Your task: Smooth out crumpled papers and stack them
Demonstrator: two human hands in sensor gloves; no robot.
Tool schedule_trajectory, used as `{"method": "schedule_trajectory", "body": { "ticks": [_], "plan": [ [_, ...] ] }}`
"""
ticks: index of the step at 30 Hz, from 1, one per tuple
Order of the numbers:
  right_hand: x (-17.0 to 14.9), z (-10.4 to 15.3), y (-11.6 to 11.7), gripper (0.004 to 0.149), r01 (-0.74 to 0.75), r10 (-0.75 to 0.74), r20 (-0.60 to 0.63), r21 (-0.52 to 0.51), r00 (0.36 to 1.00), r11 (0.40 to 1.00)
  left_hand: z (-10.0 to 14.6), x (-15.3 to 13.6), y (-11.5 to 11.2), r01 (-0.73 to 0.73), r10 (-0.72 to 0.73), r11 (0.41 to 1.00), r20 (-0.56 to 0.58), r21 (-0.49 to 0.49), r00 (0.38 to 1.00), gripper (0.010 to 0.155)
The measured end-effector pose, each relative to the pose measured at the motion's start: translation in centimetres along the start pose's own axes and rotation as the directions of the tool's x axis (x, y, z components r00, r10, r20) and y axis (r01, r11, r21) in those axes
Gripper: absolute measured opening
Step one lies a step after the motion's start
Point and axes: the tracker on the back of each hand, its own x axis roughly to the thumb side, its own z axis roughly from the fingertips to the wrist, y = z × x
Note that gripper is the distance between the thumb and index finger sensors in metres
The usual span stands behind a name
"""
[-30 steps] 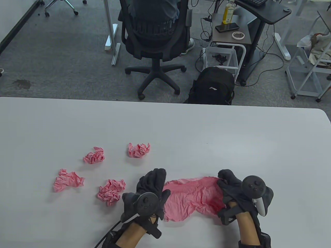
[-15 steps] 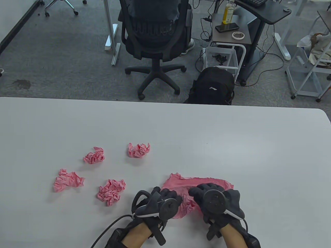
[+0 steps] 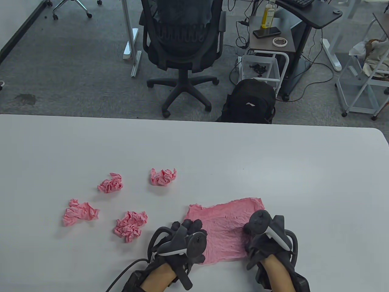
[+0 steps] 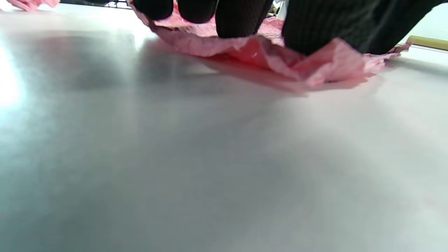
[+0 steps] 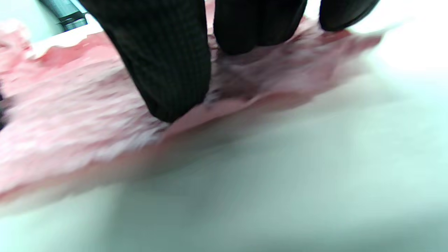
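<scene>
**A:** Pressing down, nearest the desk's front edge: the left hand [image 3: 185,240] lies on the near-left corner of the pink sheet [image 3: 223,225], and the right hand [image 3: 264,240] on its near-right corner. In the left wrist view the fingertips [image 4: 238,21] bear straight down on the paper with nothing curled round it; the right wrist view, though blurred, shows the same. Both hands are spread flat, gripping nothing.

**B:** And the sheet itself?

**A:** Opened into a rough rectangle on the desk [image 3: 304,170], wrinkled, its near-left edge lifting in a small fold under the left fingers.

**B:** So which step is this?

**A:** I'd judge it the smoothing of the first paper; I see no stack.

**B:** What waits?

**A:** To the left, a crumpled ball [image 3: 130,226] sits nearest, then a looser wad [image 3: 79,212] further left, then two more balls beyond, one at far left [image 3: 110,183] and one toward the centre [image 3: 163,177]. All lie well apart from the sheet.

**B:** Next move?

**A:** Probably sliding the palms outward to flatten that raised fold, then leaving the sheet as the stack's base and reaching left for the nearest ball.
</scene>
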Motion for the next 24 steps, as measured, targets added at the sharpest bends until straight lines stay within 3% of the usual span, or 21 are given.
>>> {"method": "schedule_trajectory", "body": {
  "ticks": [4, 6, 8, 9, 11, 13, 16, 18, 20, 21, 23, 24],
  "plan": [
    [-2.2, -0.3, -0.8, 0.075, 0.025, -0.025, -0.1, -0.009, 0.995, 1.0, -0.1, -0.9, -0.5, -0.09, 0.087, 0.989, -0.031, -0.115, 0.996, 0.087],
    [-2.4, -0.3, -1.0, 0.076, 0.019, -0.021, -0.125, -0.021, 0.992, 1.0, -0.1, -1.1, -0.6, -0.11, 0.107, 0.987, -0.028, -0.116, 0.994, 0.091],
    [-1.8, 0.1, -1.4, 0.073, -0.054, 0.04, -0.123, -0.111, 0.992, 0.992, -0.1, -1.0, -0.6, -0.062, 0.061, 0.991, -0.017, -0.117, 0.998, 0.092],
    [-1.3, 0.6, -1.7, 0.072, -0.077, 0.062, -0.091, -0.17, 0.994, 0.982, -0.1, -1.0, -0.6, -0.04, 0.038, 0.994, -0.017, -0.106, 0.999, 0.092],
    [1.1, 1.8, -2.0, 0.064, -0.012, 0.051, 0.116, -0.308, 0.992, 0.951, -0.2, -0.9, -0.6, -0.035, 0.034, 0.995, -0.007, -0.097, 0.999, 0.093],
    [3.9, 2.2, -0.8, 0.057, 0.045, 0.077, 0.328, -0.35, 0.941, 0.936, -0.5, -0.9, -0.8, -0.07, 0.068, 0.989, -0.015, -0.134, 0.998, 0.095],
    [7.5, 1.8, 2.0, 0.058, -0.066, 0.16, 0.46, -0.212, 0.873, 0.975, -0.7, -1.1, -0.9, -0.08, 0.078, 0.985, -0.021, -0.152, 0.997, 0.097],
    [8.5, 1.0, 3.5, 0.06, -0.169, 0.186, 0.438, -0.08, 0.879, 0.982, -0.6, -1.1, -0.9, -0.086, 0.083, 0.984, -0.026, -0.156, 0.996, 0.097],
    [7.6, -0.3, 3.3, 0.062, -0.211, 0.184, 0.347, 0.04, 0.92, 0.977, -0.6, -1.1, -0.9, -0.111, 0.106, 0.977, -0.037, -0.182, 0.994, 0.097],
    [6.8, -0.8, 2.9, 0.062, -0.164, 0.14, 0.337, 0.044, 0.931, 0.985, -0.6, -1.1, -0.9, -0.116, 0.11, 0.974, -0.042, -0.195, 0.993, 0.098],
    [3.3, -2.5, 1.6, 0.06, -0.009, 0.014, 0.181, -0.03, 0.983, 1.0, -0.5, -1.1, -0.9, -0.123, 0.115, 0.971, -0.049, -0.205, 0.992, 0.098],
    [1.6, -3.1, 1.1, 0.059, 0.056, -0.052, 0.139, -0.019, 0.989, 0.998, -0.5, -1.1, -0.9, -0.129, 0.121, 0.97, -0.052, -0.206, 0.991, 0.098]
  ]
}}
